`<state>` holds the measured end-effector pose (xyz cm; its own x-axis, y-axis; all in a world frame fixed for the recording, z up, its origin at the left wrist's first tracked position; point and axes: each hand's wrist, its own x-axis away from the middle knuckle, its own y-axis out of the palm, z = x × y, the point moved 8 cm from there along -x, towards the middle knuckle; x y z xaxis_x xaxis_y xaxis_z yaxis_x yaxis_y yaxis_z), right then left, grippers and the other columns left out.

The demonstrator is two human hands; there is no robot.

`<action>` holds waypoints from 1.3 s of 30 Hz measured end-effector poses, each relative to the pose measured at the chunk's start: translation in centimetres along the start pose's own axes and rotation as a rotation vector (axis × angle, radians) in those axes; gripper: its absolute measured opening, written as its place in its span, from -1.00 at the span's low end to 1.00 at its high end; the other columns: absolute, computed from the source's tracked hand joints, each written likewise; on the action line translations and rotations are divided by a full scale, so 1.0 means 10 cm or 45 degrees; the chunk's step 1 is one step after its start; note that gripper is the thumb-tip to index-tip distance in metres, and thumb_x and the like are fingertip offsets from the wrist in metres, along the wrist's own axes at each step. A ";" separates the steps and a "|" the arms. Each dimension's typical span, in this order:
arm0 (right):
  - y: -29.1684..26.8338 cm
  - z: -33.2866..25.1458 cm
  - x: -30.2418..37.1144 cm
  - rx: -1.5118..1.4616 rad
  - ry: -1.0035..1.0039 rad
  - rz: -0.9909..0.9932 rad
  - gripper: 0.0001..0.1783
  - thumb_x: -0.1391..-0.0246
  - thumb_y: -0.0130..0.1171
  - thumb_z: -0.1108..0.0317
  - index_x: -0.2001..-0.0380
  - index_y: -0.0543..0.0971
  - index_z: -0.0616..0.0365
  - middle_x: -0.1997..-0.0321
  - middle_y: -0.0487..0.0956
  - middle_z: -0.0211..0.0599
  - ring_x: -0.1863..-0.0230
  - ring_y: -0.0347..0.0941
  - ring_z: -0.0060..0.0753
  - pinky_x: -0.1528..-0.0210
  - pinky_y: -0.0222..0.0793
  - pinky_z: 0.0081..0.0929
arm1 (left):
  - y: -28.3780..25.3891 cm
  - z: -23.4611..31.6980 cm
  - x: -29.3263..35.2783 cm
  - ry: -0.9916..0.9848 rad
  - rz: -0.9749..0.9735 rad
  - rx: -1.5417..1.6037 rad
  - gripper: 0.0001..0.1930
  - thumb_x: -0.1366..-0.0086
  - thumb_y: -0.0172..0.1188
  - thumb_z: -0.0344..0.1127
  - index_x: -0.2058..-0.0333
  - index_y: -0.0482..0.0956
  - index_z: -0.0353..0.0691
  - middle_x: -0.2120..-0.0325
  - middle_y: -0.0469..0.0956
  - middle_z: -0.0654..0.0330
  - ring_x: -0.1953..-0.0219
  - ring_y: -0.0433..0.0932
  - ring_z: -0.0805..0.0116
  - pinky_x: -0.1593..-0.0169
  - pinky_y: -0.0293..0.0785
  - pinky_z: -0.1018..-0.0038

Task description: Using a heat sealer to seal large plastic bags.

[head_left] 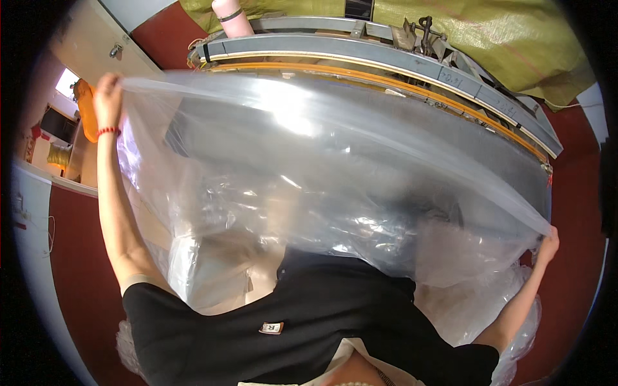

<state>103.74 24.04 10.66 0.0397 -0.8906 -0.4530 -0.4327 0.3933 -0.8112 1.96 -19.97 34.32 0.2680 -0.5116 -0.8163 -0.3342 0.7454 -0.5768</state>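
Note:
A wide sheet of clear plastic film point(309, 154) is stretched between my two hands, in front of my body. My left hand point(109, 96), raised at the far left with a red bracelet at the wrist, is closed on one end of its upper edge. At the right, lower in the view, my right hand point(548, 246) grips the other end of that edge. The film's top edge runs taut and slanting between them. Below, the film hangs in shiny creases around my torso, and its lower parts bunch up at both sides.
Beyond the film stands a long metal frame point(360, 50) with an orange strip point(335, 69) along it. A pink cylinder point(233, 19) and a dark metal clamp point(425, 35) sit on it. Yellow-green woven sheeting point(515, 45) lies behind. A door point(112, 38) is at the left.

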 end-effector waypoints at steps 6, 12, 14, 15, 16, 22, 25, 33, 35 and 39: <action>0.33 -0.17 0.07 0.025 0.050 -0.115 -0.83 0.04 -0.12 0.48 0.40 0.45 0.27 0.52 0.47 -0.10 0.47 0.36 -0.36 0.38 0.26 -0.46 | 1.40 0.92 0.44 -0.119 -0.302 0.214 -0.72 -0.04 0.17 -0.22 0.33 0.48 -0.28 0.35 0.48 0.05 0.19 0.40 0.15 0.08 0.26 0.27; 0.36 -0.67 0.07 -0.141 0.080 -0.452 -0.97 0.13 -0.02 0.57 0.53 0.39 0.32 0.67 0.32 -0.32 0.53 0.23 -0.58 0.44 0.19 -0.58 | 2.30 0.02 1.65 -0.572 -1.100 -0.091 -0.22 0.06 0.18 0.13 -0.11 0.16 -0.09 -0.17 0.01 0.11 -0.22 -0.12 -0.02 -0.19 -0.04 0.21; 0.32 -0.87 0.09 -0.237 0.125 -0.562 -0.96 0.17 0.02 0.56 0.57 0.40 0.32 0.64 0.33 -0.44 0.49 0.22 -0.67 0.43 0.16 -0.65 | 2.28 0.00 1.61 -0.508 -1.041 -0.045 -0.25 0.08 0.19 0.11 -0.07 0.24 -0.12 -0.14 0.09 0.09 -0.20 -0.06 -0.03 -0.17 0.00 0.21; 0.29 -0.83 0.10 -0.237 0.239 -0.684 -0.83 0.25 0.13 0.45 0.50 0.43 0.27 0.54 0.37 -0.56 0.47 0.23 -0.70 0.43 0.16 -0.66 | 2.28 0.21 1.45 -0.400 -1.071 -0.168 -0.33 0.07 0.20 0.05 0.00 0.31 -0.15 -0.09 0.18 0.07 -0.17 0.02 -0.02 -0.15 0.05 0.23; 0.21 -0.93 0.08 -0.233 0.251 -0.678 -0.83 0.25 0.13 0.45 0.50 0.43 0.27 0.54 0.37 -0.56 0.47 0.23 -0.70 0.43 0.16 -0.66 | 2.28 0.42 1.31 -0.290 -1.091 -0.297 -0.41 0.07 0.20 0.00 0.06 0.39 -0.18 -0.03 0.26 0.05 -0.14 0.10 -0.01 -0.13 0.10 0.24; -0.18 -1.23 -0.36 -0.713 -0.005 -0.739 -0.46 0.36 0.29 0.23 0.20 0.43 0.13 0.40 0.39 -0.59 0.36 0.29 -0.66 0.33 0.23 -0.69 | 2.75 1.19 1.40 -0.189 -0.807 0.383 -0.52 -0.16 0.00 -0.06 0.02 0.34 -0.22 -0.03 0.27 0.04 -0.12 0.18 0.15 -0.16 0.05 0.38; -0.39 -1.45 -0.89 -0.046 -0.061 -0.129 -0.75 0.12 0.14 0.34 0.33 0.48 0.22 0.40 0.49 -0.36 0.33 0.38 -0.51 0.26 0.30 -0.52 | 2.95 0.85 1.45 -0.275 -0.821 0.020 -0.48 -0.15 -0.04 0.04 -0.04 0.30 -0.06 -0.07 0.23 0.17 -0.15 0.14 0.26 -0.17 0.02 0.36; 0.70 -2.64 0.16 0.240 -0.871 -0.052 -0.66 0.12 0.08 0.23 0.22 0.44 0.10 0.10 0.41 -0.23 0.01 0.28 -0.23 -0.01 0.16 -0.31 | 3.09 0.22 1.56 -0.324 -0.973 -0.222 -0.44 -0.22 -0.24 0.13 -0.15 0.08 0.07 -0.19 0.01 0.25 -0.21 -0.03 0.17 -0.18 -0.11 0.16; 0.87 -1.54 0.01 0.402 -0.220 -0.005 -0.48 0.05 0.02 0.03 0.06 0.38 0.10 -0.06 0.31 -0.17 -0.11 0.16 -0.16 -0.10 0.06 -0.25 | 3.11 -0.24 1.63 -0.284 -0.956 -0.226 -0.44 -0.22 -0.24 0.13 -0.16 0.06 0.08 -0.19 0.00 0.27 -0.21 -0.03 0.17 -0.17 -0.12 0.14; 0.84 -1.04 0.04 0.453 0.111 -0.128 -0.25 0.07 -0.08 -0.21 -0.09 0.23 0.07 -0.22 0.09 -0.15 -0.26 -0.11 -0.11 -0.20 -0.18 -0.16 | 3.02 -0.31 1.63 -0.324 -0.965 -0.189 -0.44 -0.23 -0.25 0.11 -0.17 0.04 0.09 -0.19 -0.01 0.21 -0.22 -0.05 0.16 -0.19 -0.12 0.19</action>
<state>90.73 24.59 7.45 -0.0173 -0.9389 -0.3439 -0.0898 0.3440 -0.9347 -6.61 -7.12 3.51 0.6608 -0.7283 -0.1812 -0.0913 0.1617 -0.9826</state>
